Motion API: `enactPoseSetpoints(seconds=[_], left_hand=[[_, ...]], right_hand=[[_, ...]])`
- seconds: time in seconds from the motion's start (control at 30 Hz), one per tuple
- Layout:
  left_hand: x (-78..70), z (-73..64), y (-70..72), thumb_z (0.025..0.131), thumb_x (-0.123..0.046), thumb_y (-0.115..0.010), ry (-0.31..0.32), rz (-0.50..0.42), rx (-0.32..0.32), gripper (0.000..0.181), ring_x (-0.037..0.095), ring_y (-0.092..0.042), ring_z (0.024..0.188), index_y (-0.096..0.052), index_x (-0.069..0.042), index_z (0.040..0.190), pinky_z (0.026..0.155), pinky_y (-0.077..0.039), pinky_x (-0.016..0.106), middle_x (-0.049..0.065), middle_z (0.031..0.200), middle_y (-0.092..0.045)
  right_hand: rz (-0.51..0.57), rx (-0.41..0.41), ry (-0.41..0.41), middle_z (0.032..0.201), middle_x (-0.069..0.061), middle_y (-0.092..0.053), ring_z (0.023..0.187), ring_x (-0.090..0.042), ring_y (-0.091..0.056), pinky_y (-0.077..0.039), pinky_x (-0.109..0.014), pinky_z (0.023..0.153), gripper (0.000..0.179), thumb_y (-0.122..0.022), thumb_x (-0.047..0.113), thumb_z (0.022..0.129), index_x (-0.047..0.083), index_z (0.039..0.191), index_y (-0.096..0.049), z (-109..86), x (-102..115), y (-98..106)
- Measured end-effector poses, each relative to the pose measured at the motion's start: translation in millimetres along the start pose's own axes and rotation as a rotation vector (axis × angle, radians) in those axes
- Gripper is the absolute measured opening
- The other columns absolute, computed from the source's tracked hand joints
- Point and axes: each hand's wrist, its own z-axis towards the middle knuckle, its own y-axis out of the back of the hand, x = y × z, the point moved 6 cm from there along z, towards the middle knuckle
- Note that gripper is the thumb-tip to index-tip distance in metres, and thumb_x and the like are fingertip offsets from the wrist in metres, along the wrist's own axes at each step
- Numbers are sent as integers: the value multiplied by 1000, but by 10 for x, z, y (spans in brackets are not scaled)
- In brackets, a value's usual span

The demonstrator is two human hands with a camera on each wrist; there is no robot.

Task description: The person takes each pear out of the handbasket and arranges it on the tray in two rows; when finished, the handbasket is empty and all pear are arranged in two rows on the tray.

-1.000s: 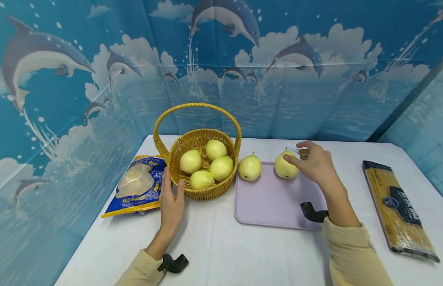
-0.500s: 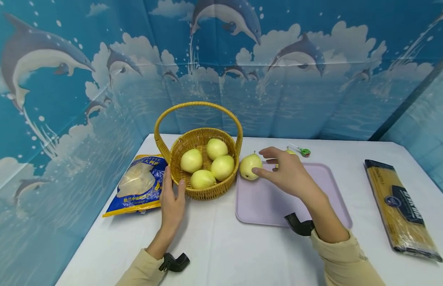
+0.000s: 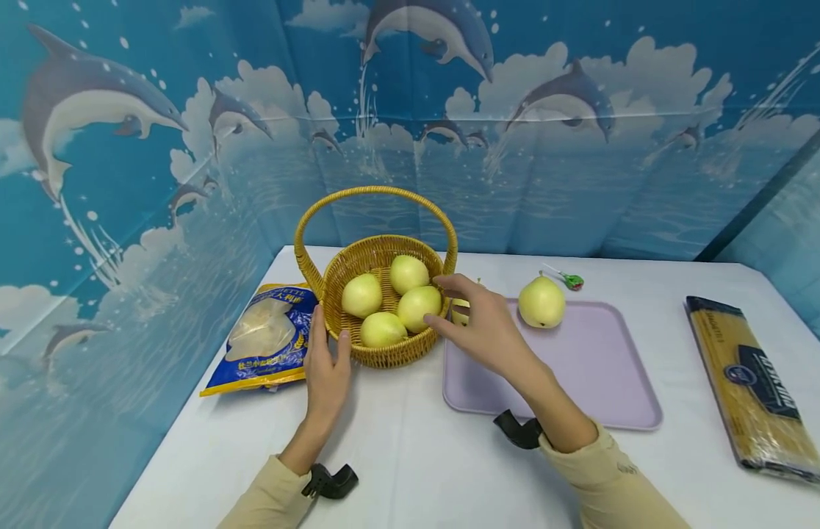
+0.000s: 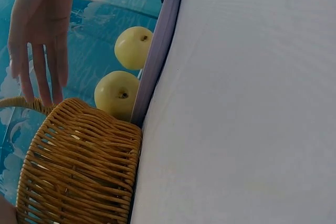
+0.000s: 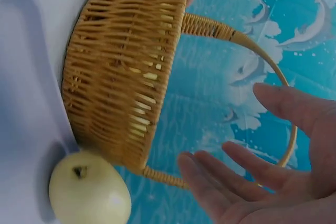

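Observation:
A wicker basket [image 3: 391, 358] with a tall handle holds several pale yellow-green pears [image 3: 382, 330]. My left hand [image 3: 327, 375] rests its straight fingers along the basket's left front side. My right hand [image 3: 489, 327] is over the basket's right rim, thumb and fingers apart, with nothing between them; the right wrist view shows this hand [image 5: 283, 166] beside the arched handle. Just below it, a pear [image 5: 89, 190] sits on the left end of the lilac tray [image 3: 569, 382], mostly hidden by the right hand in the head view. Another pear [image 3: 541, 302] sits on the tray's back edge.
A blue pasta bag [image 3: 264, 338] lies left of the basket. Behind the tray is a small lollipop [image 3: 572, 281] with a green and red wrapper. A long pack of spaghetti [image 3: 757, 389] lies at the right. A dolphin-print curtain [image 3: 410, 169] hangs behind the white table [image 3: 410, 455].
My right hand has moved left, from the pear at the tray's back to the basket's right rim, uncovering that pear and the lollipop. The left hand stays at the basket.

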Motion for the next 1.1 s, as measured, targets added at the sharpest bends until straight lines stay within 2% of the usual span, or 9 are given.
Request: enactPoseSetpoints(seconds=[0.1,0.33,0.67,0.87,1.1], left_hand=[[10,4,2,111,-24,-52,2,4,-2,67,37,-19,162,-23,0,166,132,-18,55,22,173,-21],[13,10,-9,111,-22,-52,0,14,-4,66,38,-19,162,-23,-1,167,132,-18,56,22,174,-21],[9,8,4,111,-24,-52,4,22,-4,66,38,-19,162,-24,0,166,132,-18,56,22,173,-22],[12,8,-3,111,-23,-52,-1,19,-4,67,36,-20,162,-23,0,166,132,-19,57,22,173,-22],[8,9,2,111,-24,-51,-13,16,-9,67,36,-20,162,-23,1,166,132,-19,56,22,173,-23]], right_hand=[[28,-7,22,149,-13,-61,138,-35,-58,-55,-49,110,58,-79,22,96,9,148,-56,102,20,-111],[88,15,12,150,-14,-59,139,-33,-58,-54,-44,111,61,-79,23,96,8,150,-54,361,62,-389],[185,37,-56,154,-18,-55,141,-38,-57,-52,-47,113,63,-77,24,98,10,153,-52,684,5,-718],[165,41,-104,155,-20,-54,143,-38,-54,-51,-48,114,62,-77,26,98,8,153,-53,858,-48,-844],[116,112,-216,158,-20,-51,142,-38,-53,-51,-53,112,68,-77,31,98,7,155,-50,1018,-51,-972]])
